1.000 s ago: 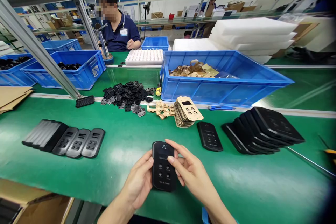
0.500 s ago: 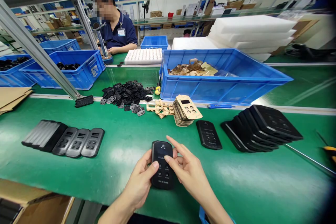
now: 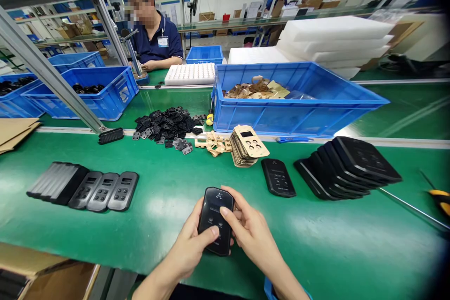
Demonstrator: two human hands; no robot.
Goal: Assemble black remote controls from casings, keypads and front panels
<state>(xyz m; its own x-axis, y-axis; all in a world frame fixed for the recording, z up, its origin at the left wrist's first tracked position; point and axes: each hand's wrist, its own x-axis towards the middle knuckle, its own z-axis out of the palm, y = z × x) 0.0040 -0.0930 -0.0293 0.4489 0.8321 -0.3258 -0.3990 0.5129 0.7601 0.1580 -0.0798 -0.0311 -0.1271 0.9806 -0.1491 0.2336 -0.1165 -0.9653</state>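
Both hands hold a black rectangular panel with cut corners [image 3: 220, 199], its printed face up, over the front of the bench. My left hand [image 3: 193, 239] is closed on its left side, thumb lying on the lower face. My right hand [image 3: 248, 222] grips the right edge, with the thumb on the face and the index finger along the top corner. A similar black panel [image 3: 279, 178] lies flat to the right. Farther right leans a stack of black panels [image 3: 351, 168]. Beyond my hands stands a pile of tan adhesive sheets [image 3: 250, 143].
Grey panels with buttons [image 3: 121, 192] lie in a row at left. Small black button pads [image 3: 168, 124] are heaped behind. A large blue bin [image 3: 298, 117] holds brown scraps. A screwdriver [image 3: 439, 201] lies at right, a blue cutter [image 3: 293, 139] near the bin. A co-worker [image 3: 154, 37] sits across.
My right index finger has come down from pointing outward onto the panel's upper right edge. The panel has tilted slightly, and my left thumb has slid further onto its face.
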